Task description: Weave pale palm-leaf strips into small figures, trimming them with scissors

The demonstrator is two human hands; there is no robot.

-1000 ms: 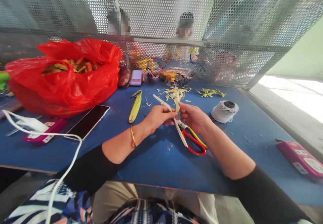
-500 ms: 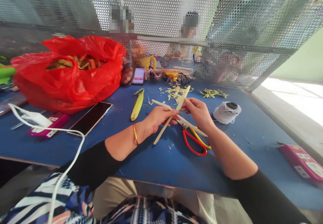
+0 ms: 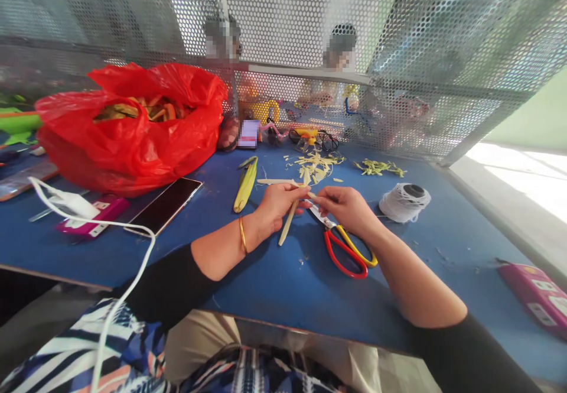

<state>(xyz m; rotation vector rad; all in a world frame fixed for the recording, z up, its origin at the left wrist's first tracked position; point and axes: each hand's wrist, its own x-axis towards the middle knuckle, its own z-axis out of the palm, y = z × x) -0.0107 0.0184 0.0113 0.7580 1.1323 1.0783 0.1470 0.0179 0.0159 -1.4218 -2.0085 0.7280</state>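
Several pale, flat plant strips (image 3: 289,223), like dried leaf or husk, cross one another between my hands. My left hand (image 3: 280,204) pinches them where they cross, one end pointing left and another down toward me. On the right side, my right hand (image 3: 343,204) closes its fingertips on a strip close to the crossing. Scissors (image 3: 345,254) with one red and one yellow handle lie on the table under my right hand, their blades partly hidden. A folded green-yellow husk bundle (image 3: 245,187) rests left of my hands. The spool of white thread (image 3: 404,202) stands to the right.
A red plastic bag (image 3: 133,150) of dried husks sits at the left, with a dark phone (image 3: 166,207) before it. Pale scraps (image 3: 316,165) and greenish scraps (image 3: 380,168) lie farther back. Perforated metal panels (image 3: 292,20) rise behind; people sit beyond. A pink box (image 3: 535,295) lies right.
The strip that pointed upward now lies lower, near the crossing. My right hand has come down slightly and grips a strip at the right. The view has shifted a little.
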